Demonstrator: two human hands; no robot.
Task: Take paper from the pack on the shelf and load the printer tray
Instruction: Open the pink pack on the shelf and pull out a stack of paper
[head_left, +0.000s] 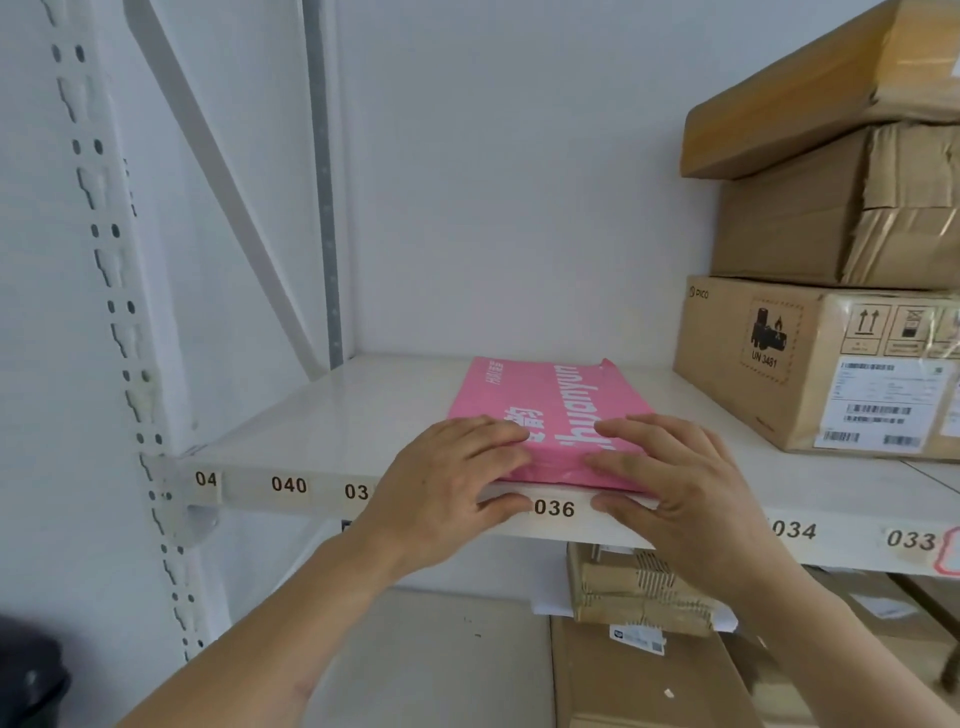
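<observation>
- Far left, I see the white slotted upright (111, 291) of the rack, with a diagonal brace (218, 171) behind it running up and to the left.
- White shelf (322, 410) at chest height in my view; its front lip carries number labels, 040 (289, 485) on the left, 036 (554, 508) between the hands, 034 (794, 530) and 033 (910, 539) further right.
- Left hand (447, 493) lies on the near left corner of the pink paper pack (545, 415): fingers spread flat on top, thumb hooked under the front edge against the shelf lip. It is pinching the pack's near end.
- The pack lies flat on the shelf, near the front, long side running away from me, white lettering on top; a white edge shows beneath its near end.
- Right hand (680, 478) mirrors the left on the near right corner, fingers on top, thumb below, gripping the same pack.
- Right of the pack, apart from it, a stack of cardboard boxes (810, 234); the bottom one has a UN 3481 mark and barcode stickers.
- Below the shelf, lower right, more cardboard (639, 592) lies piled.
</observation>
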